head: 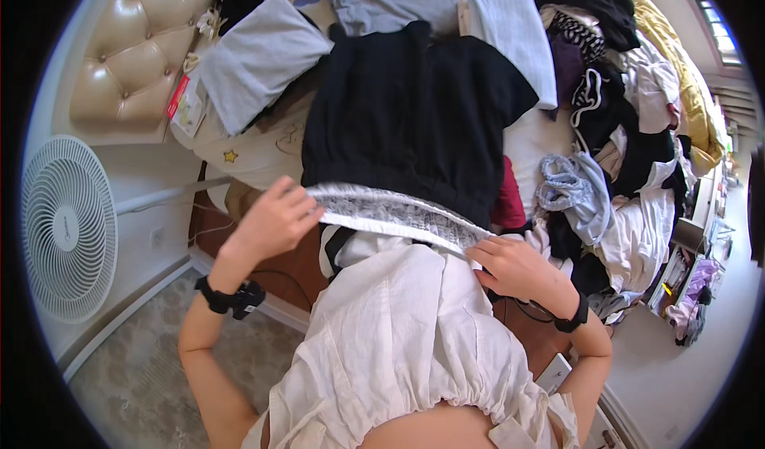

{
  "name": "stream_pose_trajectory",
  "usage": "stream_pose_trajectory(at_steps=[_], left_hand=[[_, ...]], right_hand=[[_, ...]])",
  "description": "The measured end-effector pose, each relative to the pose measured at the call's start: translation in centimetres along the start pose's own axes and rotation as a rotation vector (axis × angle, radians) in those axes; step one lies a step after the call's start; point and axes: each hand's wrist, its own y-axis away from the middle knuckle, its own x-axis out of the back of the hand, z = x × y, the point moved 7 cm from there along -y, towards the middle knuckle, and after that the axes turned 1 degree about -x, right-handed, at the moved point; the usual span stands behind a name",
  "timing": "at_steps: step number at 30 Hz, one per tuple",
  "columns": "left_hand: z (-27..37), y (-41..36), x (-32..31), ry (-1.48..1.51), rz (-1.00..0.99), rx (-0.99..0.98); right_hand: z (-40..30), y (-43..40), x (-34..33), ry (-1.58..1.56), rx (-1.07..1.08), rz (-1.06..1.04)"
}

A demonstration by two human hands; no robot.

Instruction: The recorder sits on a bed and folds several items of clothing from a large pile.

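Observation:
A black short-sleeved garment (406, 114) lies spread on the bed, its gathered hem towards me. Across that hem stretches a white-edged strip of cloth with a grey patterned inside (394, 210), perhaps a waistband; whether it belongs to the black garment I cannot tell. My left hand (278, 219) pinches its left end, and my right hand (508, 264) grips its right end. Black bands with small devices circle both wrists. Folded pale grey cloth (260, 60) lies left of the black garment, and folded white cloth (508, 36) lies at its upper right.
A white fan (69, 228) stands at left, below a tufted beige headboard (140, 42). Heaped clothes, including light blue cloth (577, 192) and white cloth (636, 240), cover the bed's right side. A yellow quilt (681, 72) lies beyond. A shelf unit (687, 270) holds more items.

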Motion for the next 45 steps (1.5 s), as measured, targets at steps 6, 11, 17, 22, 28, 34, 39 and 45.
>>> stream_pose_trajectory(at_steps=[6,11,17,22,28,34,39,45], left_hand=[[2.1,1.8,-3.6,0.301,-0.02,0.048],[0.0,0.7,-2.8,0.336,0.089,0.178],[-1.4,-2.0,-3.3,0.219,0.081,0.339],[-0.6,-1.2,-6.1,0.081,-0.07,0.217],[0.3,1.3,-5.7,0.105,0.007,0.104],[-0.4,1.5,-6.4,0.301,-0.088,0.195],[-1.0,-4.5,-3.1,0.257,0.073,0.179],[-2.2,-5.3,-5.8,0.211,-0.066,0.257]], right_hand=[[1.0,-0.4,-0.4,-0.383,-0.09,-0.07],[2.8,-0.9,1.1,-0.536,-0.266,0.008],[5.0,-1.2,-1.2,-0.051,-0.457,0.012],[5.7,-1.7,-2.3,0.031,-0.389,0.129],[4.3,-1.1,-2.8,0.003,-0.317,0.017],[5.3,-1.9,-1.2,-0.332,-0.265,-0.041],[18.4,-1.0,0.7,-0.563,-0.715,0.492],[21.0,-1.8,-3.7,-0.48,-0.746,0.348]])
